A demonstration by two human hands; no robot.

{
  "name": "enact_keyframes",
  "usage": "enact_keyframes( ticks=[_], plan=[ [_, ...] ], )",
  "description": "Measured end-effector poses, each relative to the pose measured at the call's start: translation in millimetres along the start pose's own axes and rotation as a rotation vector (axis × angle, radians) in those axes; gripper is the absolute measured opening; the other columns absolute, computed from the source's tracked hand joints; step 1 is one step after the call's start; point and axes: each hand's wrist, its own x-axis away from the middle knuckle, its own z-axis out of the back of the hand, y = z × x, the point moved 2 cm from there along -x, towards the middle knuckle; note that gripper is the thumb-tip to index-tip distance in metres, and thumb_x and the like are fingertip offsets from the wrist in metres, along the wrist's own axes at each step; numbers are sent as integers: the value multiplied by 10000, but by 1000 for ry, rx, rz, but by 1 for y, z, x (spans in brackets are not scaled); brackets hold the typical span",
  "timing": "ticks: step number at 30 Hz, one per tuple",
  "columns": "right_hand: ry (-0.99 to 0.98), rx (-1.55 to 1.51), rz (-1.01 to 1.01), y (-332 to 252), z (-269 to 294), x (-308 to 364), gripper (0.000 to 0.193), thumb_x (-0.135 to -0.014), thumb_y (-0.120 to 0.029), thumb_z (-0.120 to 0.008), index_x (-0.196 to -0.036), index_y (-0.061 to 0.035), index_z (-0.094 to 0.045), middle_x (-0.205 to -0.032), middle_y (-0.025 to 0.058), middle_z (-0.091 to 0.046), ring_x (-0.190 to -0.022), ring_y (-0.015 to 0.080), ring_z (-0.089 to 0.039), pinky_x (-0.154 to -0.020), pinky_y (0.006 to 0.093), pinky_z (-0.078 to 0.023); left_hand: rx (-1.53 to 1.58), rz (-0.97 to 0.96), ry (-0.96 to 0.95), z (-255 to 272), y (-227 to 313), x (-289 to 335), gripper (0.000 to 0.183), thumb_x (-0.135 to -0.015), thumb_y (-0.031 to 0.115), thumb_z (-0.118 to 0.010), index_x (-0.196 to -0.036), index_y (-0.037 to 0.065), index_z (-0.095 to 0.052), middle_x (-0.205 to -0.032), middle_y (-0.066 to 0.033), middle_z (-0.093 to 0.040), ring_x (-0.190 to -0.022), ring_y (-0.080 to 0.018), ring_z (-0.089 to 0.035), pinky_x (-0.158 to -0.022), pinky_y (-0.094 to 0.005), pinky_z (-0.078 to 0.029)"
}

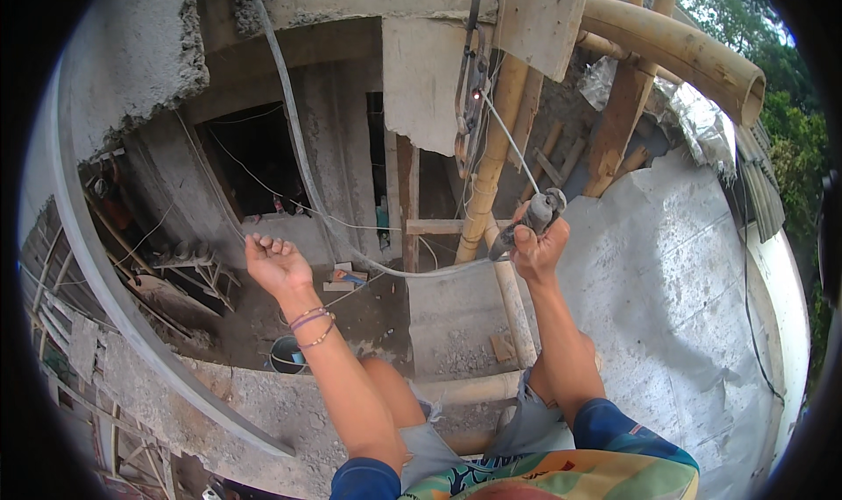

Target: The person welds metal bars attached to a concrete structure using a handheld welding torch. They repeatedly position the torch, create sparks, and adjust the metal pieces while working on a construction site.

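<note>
My right hand is closed around a dark welding electrode holder. A thin, pale welding rod sticks out of it, up and to the left. A small glow shows at the rod's far tip, against a dark, rusty metal piece fixed upright on the wall edge. My left hand is raised with its palm up and its fingers curled in; nothing shows in it. A thin line passes close behind its fingers, and I cannot tell that it touches them. Bracelets circle the left wrist.
A grey cable hangs from above and curves toward my right hand. Bamboo poles stand ahead and run beneath my legs. Grey sheet covers the right side. A long curved-looking metal bar crosses the left. Far below are a bucket and rubble.
</note>
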Motion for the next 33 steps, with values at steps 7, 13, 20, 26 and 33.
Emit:
enact_keyframes(
  ticks=[7, 13, 20, 26, 33],
  plan=[
    [-28, 26, -12, 1, 1, 0, 624, -803, -617, -730, -730, -18, -570, -678, 12, -553, -614, 106, -497, -543, 264, -375, 19, 1, 27, 0, 0, -1, 152, -998, 261, -564, -914, 134, -556, -728, 44, -528, -575, -83, -462, -496, -238, -371],
    [-37, 31, -17, 1, 1, 0, 628, -800, -628, -728, -739, -22, -575, -679, 5, -549, -616, 106, -497, -547, 265, -377, 10, 7, 11, 2, 0, -2, 154, -999, 259, -560, -907, 136, -554, -727, 45, -532, -572, -85, -466, -498, -239, -379],
    [-41, 46, -22, 2, 2, 1, 620, -806, -625, -726, -743, -27, -576, -694, 3, -548, -628, 107, -499, -554, 265, -377, 20, 19, -23, 1, 0, -2, 156, -1001, 261, -556, -903, 141, -553, -721, 48, -537, -570, -85, -471, -497, -239, -381],
    [-17, 10, 5, 5, 0, -1, 604, -790, -596, -753, -845, -9, -627, -659, -19, -530, -607, 90, -489, -563, 260, -406, 10, 10, -2, -1, 0, 0, 160, -1002, 267, -557, -903, 141, -554, -714, 49, -536, -562, -86, -473, -494, -240, -379],
    [-28, 2, -19, 8, 1, -1, 612, -788, -603, -756, -850, -9, -624, -655, -16, -526, -607, 95, -494, -553, 263, -401, 12, 27, -2, 1, 0, -2, 164, -1001, 273, -561, -905, 140, -556, -711, 50, -537, -561, -85, -470, -492, -238, -380]
  ],
)
